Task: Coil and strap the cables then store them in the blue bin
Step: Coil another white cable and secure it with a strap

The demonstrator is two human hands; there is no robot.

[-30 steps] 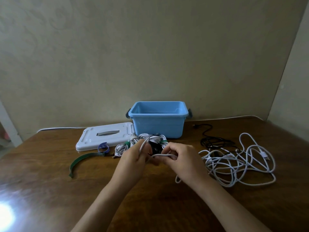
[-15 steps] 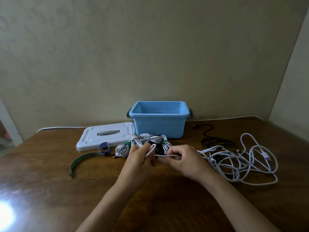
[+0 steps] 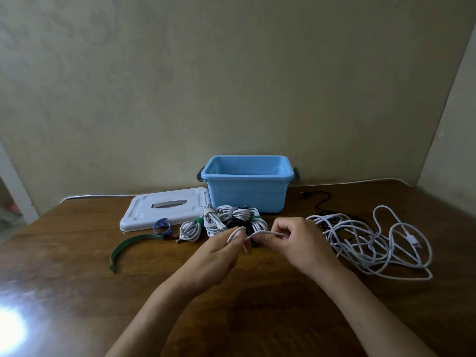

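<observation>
Partly done. Several strapped coils [image 3: 226,222] piled near the back edge of the table [image 3: 77,292], just in front of the blue bin [image 3: 247,194], which looks empty. Lid [image 3: 164,208] off, lying left of the bin. Left hand [image 3: 221,256] pinching a first loop of white cable [image 3: 257,234]; right hand [image 3: 296,243] curled round the same cable close beside it. Still left: the loose tangle [image 3: 373,240] toward the right edge, a black cable [image 3: 319,202] behind it, then binning everything. Spare green strap [image 3: 128,247] and blue strap [image 3: 161,225] waiting toward the left edge.
</observation>
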